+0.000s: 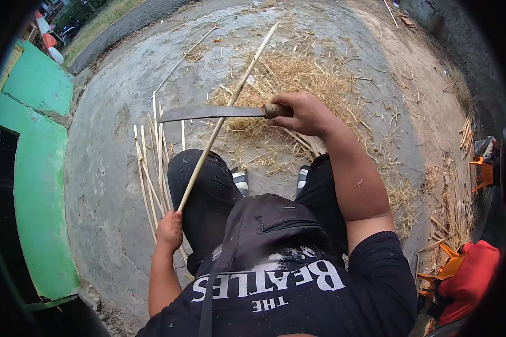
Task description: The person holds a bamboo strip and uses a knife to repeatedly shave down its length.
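My right hand point(302, 115) is closed round the wooden handle of a machete point(213, 112), whose long blade points left. The blade lies across a long bamboo strip point(239, 87), touching or just over it. Down by my left thigh, my left hand point(170, 229) grips the lower end of that strip. From there the strip slants up and away to the right, over my knee. Beyond the blade, a heap of pale shavings point(298, 78) covers the ground.
Several thin bamboo strips point(143, 168) lie on the concrete at my left. A green wall point(36, 191) stands farther left. On the right are orange chairs point(450, 261), a person in red point(475, 275) and more split bamboo point(441, 224). My shoes point(240, 181) are below the heap.
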`<state>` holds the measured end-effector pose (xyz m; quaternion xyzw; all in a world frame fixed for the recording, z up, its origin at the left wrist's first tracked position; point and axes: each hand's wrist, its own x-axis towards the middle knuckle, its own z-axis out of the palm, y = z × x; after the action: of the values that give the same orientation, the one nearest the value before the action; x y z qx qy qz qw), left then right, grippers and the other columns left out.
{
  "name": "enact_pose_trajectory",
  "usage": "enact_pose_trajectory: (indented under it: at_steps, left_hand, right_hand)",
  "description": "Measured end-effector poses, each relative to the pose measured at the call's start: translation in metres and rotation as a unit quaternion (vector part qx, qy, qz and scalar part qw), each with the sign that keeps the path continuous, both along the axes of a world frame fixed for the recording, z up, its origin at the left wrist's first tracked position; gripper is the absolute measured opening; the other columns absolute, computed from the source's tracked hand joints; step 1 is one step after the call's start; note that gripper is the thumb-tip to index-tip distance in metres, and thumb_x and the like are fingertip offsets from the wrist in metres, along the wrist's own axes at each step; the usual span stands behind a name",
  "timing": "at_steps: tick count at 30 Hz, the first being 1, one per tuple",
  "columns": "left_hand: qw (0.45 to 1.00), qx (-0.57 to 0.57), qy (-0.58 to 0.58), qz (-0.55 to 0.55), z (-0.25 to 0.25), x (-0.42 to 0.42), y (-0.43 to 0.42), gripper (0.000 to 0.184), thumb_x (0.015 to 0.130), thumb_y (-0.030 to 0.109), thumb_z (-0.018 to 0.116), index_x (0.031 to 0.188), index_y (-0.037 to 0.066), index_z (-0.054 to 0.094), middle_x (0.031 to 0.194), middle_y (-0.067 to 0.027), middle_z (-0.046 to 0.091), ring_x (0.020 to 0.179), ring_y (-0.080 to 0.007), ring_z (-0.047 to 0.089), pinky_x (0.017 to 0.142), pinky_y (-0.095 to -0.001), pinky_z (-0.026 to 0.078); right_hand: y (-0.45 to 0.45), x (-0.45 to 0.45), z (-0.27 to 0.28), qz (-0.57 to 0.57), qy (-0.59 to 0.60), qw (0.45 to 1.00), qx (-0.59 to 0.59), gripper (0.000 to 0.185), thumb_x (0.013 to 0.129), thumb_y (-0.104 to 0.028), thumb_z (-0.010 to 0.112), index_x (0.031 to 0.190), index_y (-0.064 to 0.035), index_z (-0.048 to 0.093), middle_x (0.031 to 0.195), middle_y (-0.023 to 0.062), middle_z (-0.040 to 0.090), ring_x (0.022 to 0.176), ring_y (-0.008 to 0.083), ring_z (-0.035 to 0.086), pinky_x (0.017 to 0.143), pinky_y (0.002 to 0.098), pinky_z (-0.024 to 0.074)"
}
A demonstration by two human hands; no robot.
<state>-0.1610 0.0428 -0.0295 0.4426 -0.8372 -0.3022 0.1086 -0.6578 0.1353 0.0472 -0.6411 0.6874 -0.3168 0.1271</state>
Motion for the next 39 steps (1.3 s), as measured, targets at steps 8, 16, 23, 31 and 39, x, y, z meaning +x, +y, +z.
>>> enact_pose_trajectory:
  at_steps: [8,16,23,31,39]
  left_hand:
    - [0.999,0.027,0.017,0.013,-0.003,0.000,0.002,0.073,0.108,0.066,0.039,0.081,-0.001,0.052,0.067,-0.0231,0.052,0.064,-0.0404,0.056,0.061,-0.0477,0.044]
    - [0.999,-0.027,-0.015,0.027,0.005,-0.006,0.010,0.074,0.106,0.067,0.040,0.077,0.000,0.050,0.066,-0.0274,0.054,0.066,-0.0512,0.058,0.059,-0.0518,0.044]
    - [1.000,0.008,0.017,0.010,0.013,0.007,0.011,0.068,0.108,0.061,0.044,0.078,0.000,0.051,0.065,-0.0247,0.056,0.062,-0.0458,0.059,0.057,-0.0489,0.044]
    - [0.999,0.025,-0.045,0.012,0.045,0.032,0.021,0.062,0.110,0.055,0.047,0.079,0.001,0.052,0.062,-0.0164,0.052,0.057,-0.0302,0.052,0.057,-0.0440,0.043]
    - [0.997,0.069,-0.013,0.013,0.031,0.047,0.018,0.062,0.110,0.055,0.047,0.082,0.001,0.054,0.064,-0.0109,0.049,0.063,-0.0193,0.048,0.060,-0.0396,0.044]
  right_hand:
    - [0.003,-0.015,-0.001,-0.155,0.087,0.983,-0.049,0.045,0.099,-0.056,0.065,0.120,-0.0159,0.068,0.100,0.0148,0.075,0.091,0.0368,0.073,0.080,0.0485,0.0546]
    - [-0.005,-0.042,-0.009,-0.153,-0.059,0.985,-0.045,0.045,0.095,-0.050,0.075,0.107,-0.0067,0.074,0.086,0.0180,0.073,0.079,0.0343,0.073,0.070,0.0431,0.0554]
    - [0.002,-0.018,-0.002,-0.072,0.099,0.984,-0.128,0.043,0.093,-0.048,0.076,0.107,-0.0081,0.072,0.087,0.0158,0.074,0.082,0.0363,0.073,0.071,0.0445,0.0556]
    - [0.006,-0.030,-0.005,-0.142,0.058,0.987,0.042,0.040,0.095,-0.052,0.072,0.104,-0.0126,0.074,0.091,0.0142,0.075,0.086,0.0355,0.073,0.077,0.0480,0.0564]
    - [-0.005,-0.039,-0.025,-0.155,0.003,0.988,0.016,0.044,0.094,-0.055,0.073,0.096,-0.0117,0.073,0.087,0.0134,0.074,0.084,0.0336,0.073,0.076,0.0460,0.0563]
